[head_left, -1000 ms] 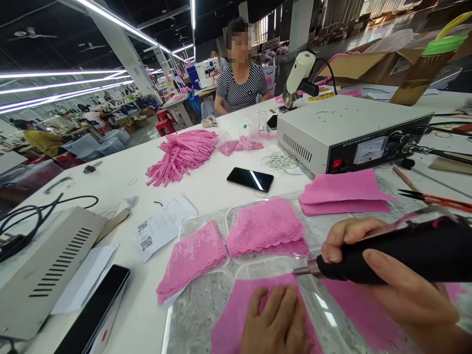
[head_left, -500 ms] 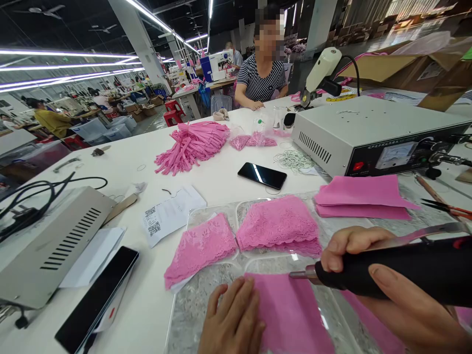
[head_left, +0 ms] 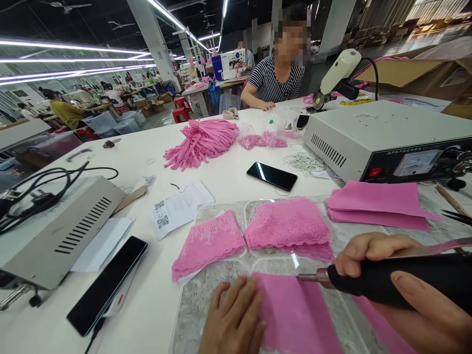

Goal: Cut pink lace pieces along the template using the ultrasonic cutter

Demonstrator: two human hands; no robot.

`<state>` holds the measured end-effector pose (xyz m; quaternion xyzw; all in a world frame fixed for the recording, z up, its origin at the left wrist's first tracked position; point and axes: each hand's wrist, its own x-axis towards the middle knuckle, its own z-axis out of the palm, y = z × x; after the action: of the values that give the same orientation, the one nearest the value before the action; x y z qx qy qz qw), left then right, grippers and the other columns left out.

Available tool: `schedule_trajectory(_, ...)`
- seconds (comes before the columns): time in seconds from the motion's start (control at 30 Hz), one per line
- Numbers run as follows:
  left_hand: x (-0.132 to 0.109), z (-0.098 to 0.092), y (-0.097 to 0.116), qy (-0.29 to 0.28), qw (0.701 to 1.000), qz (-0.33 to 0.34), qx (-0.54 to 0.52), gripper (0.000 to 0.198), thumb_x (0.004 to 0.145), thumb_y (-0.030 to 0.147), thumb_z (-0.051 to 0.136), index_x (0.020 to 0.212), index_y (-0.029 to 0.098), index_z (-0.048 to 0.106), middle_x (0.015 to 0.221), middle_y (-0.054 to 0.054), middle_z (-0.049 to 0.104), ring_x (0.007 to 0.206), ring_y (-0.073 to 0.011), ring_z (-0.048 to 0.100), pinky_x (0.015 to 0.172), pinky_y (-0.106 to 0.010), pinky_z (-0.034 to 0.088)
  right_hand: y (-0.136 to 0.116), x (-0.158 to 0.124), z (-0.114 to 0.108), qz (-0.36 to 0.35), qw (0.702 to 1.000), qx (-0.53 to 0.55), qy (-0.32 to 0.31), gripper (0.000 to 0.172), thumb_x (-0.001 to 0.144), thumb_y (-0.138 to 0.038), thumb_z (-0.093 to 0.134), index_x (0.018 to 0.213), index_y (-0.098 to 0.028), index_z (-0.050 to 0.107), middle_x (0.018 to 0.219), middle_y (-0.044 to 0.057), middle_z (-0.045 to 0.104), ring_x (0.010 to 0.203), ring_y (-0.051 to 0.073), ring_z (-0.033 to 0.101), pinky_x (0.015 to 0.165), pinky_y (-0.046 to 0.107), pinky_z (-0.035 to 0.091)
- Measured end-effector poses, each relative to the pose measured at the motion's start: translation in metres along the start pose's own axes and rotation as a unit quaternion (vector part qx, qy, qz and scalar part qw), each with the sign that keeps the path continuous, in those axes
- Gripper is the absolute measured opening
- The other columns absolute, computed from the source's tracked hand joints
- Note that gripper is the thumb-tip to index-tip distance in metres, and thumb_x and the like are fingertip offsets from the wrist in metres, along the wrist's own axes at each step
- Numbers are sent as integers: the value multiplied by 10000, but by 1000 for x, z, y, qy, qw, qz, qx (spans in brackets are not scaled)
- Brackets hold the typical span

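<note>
My left hand (head_left: 236,314) lies with its fingers stretched along the left edge of a flat pink fabric piece (head_left: 295,314). Wrapped round a black handheld tool with a metal tip (head_left: 372,280), my right hand (head_left: 409,292) holds it level. The tip rests at the fabric's upper edge; whether it presses down I cannot tell. Beneath is a clear plastic sheet or tray (head_left: 197,290) on a grey marbled surface. Beyond the fabric lie a small pink lace piece (head_left: 210,241) and a thicker lace stack (head_left: 289,223). Plain pink pieces (head_left: 376,201) are stacked at right.
Grey metal boxes stand at left (head_left: 62,231) and right (head_left: 391,132), the right one with a dial. Two phones (head_left: 106,285) (head_left: 272,176), a printed paper (head_left: 182,209) and pink straps (head_left: 202,142) lie about. A person in a striped top (head_left: 273,81) sits opposite.
The view has swung slightly, so the table's things appear further right. Both hands stay in nearly the same place on the fabric, the tool tip still at its upper edge.
</note>
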<state>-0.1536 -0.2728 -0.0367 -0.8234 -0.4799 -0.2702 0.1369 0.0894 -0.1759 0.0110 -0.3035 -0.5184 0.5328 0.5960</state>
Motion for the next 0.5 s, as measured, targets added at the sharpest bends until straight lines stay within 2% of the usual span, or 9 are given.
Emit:
schedule_trajectory(0.17,0,1,1,1,1000,-4,-3,276,1000,251,425,1071,165,677,1104,-52,718,1070,-178,641,919,-313,446,3,-1,-5,6,1000,-15,-6,100,823,-376,630,857,-284,612,738,37,565,611,208,581,550,375,562)
schedule_trajectory(0.27,-1,2,0,-2,1000,-4,-6,270,995,253,431,1067,164,676,1107,-55,717,1063,-181,644,906,-322,453,2,-1,-2,6,1000,-14,11,107,807,-383,633,846,-285,622,732,36,565,604,211,580,545,381,563)
schedule_trajectory(0.43,-4,2,0,-5,1000,-4,-10,248,976,262,469,1086,164,670,1118,-67,711,1087,-192,632,912,-324,457,-4,-1,19,9,998,25,50,116,781,-380,661,826,-276,634,732,31,554,595,194,567,535,348,562)
schedule_trajectory(0.5,-4,3,0,-4,1000,-4,-10,241,967,268,489,1084,164,672,1107,-72,712,1083,-192,633,908,-320,463,-5,1,29,17,999,25,31,121,784,-387,682,811,-280,634,724,28,562,597,189,575,554,343,567)
